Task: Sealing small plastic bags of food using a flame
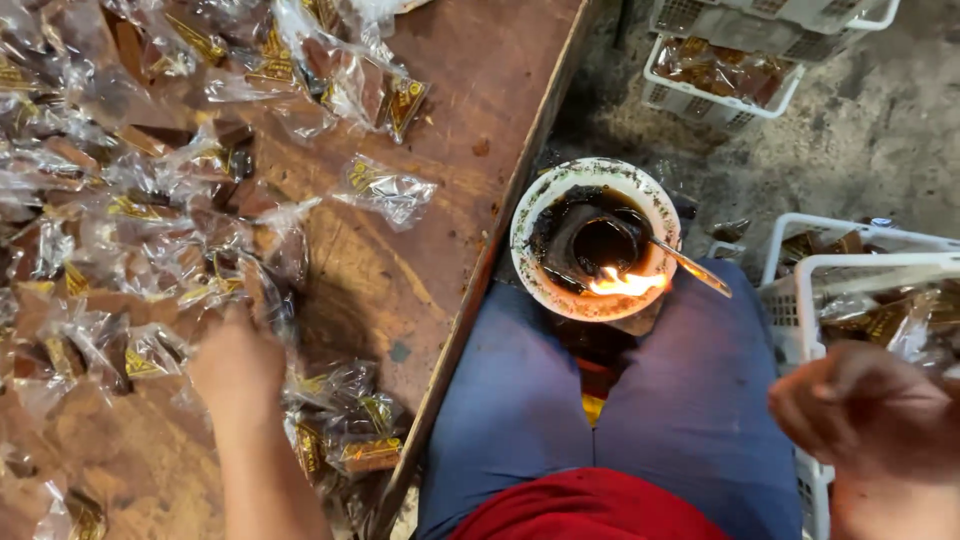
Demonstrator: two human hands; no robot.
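Reaching into a heap of clear plastic packets with brown sweets [150, 230] on the brown wooden worktop [470, 90], left hand [238, 368]; fingers hidden, state unclear. Right hand [865, 410] curled shut beside white plastic basket [800, 270]; white bowl with small flame [595, 240] between

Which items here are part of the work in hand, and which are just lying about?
In use:
left hand
clear plastic-wrapped brown sweets
right hand
white plastic basket
white bowl with flame

Lying about:
far stacked white crates
wooden table
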